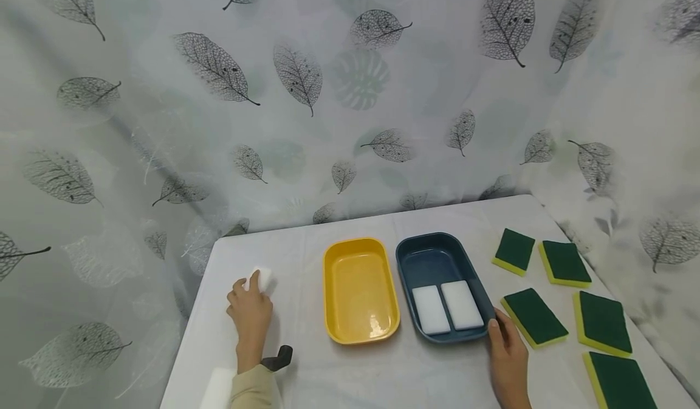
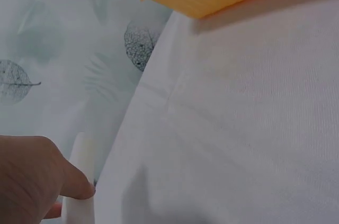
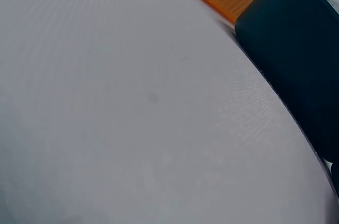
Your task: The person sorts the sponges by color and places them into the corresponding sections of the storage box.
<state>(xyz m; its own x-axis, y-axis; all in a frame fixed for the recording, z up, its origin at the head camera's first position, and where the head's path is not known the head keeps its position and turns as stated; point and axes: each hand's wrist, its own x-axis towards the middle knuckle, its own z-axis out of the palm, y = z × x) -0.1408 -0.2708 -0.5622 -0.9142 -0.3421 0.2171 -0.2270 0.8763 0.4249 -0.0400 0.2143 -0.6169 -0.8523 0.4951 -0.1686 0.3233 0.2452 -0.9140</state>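
Note:
In the head view my left hand (image 1: 253, 312) grips a small white sponge (image 1: 264, 278) at the left of the table. The left wrist view shows the thumb and fingers pinching the same white sponge (image 2: 80, 181) by its sides. My right hand (image 1: 508, 360) touches the lower right corner of a dark blue tray (image 1: 437, 242), fingertips right at its outer rim. Two white sponges, a left one (image 1: 431, 309) and a right one (image 1: 462, 305), lie side by side in that tray. The right wrist view shows the tray's outer wall (image 3: 291, 60) but no hand.
A yellow tray (image 1: 361, 293) stands left of the blue one, with nothing in it. Several green-and-yellow scouring sponges (image 1: 535, 316) lie to the right. Another white block (image 1: 219, 388) lies by the left sleeve. A leaf-patterned curtain (image 1: 355, 123) hangs behind the table.

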